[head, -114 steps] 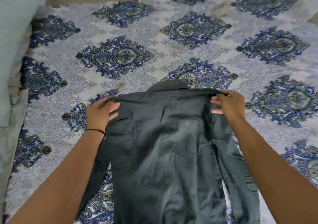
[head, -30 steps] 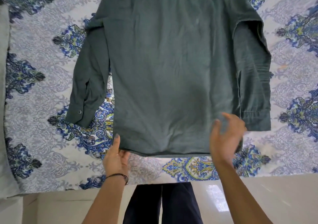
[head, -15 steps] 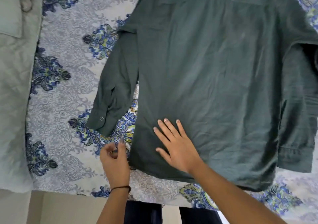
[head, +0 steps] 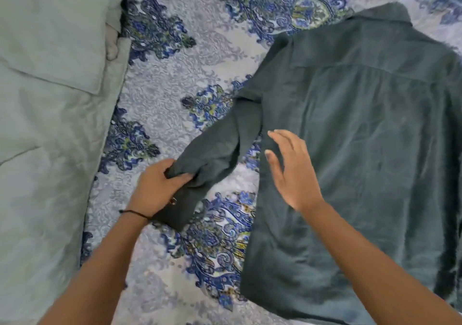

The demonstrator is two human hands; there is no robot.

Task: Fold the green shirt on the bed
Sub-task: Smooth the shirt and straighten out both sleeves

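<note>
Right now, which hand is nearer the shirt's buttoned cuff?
Left. The left hand grips the sleeve right beside the cuff; the right hand is open over the body of the green shirt, apart from the cuff.

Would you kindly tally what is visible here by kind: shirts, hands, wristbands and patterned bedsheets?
Green shirt: 1
Hands: 2 (left hand gripping the sleeve, right hand open)
Wristband: 1
Patterned bedsheet: 1
Total: 5

Green shirt (head: 362,149) cut off at right frame edge; front face-down, hidden.
</note>
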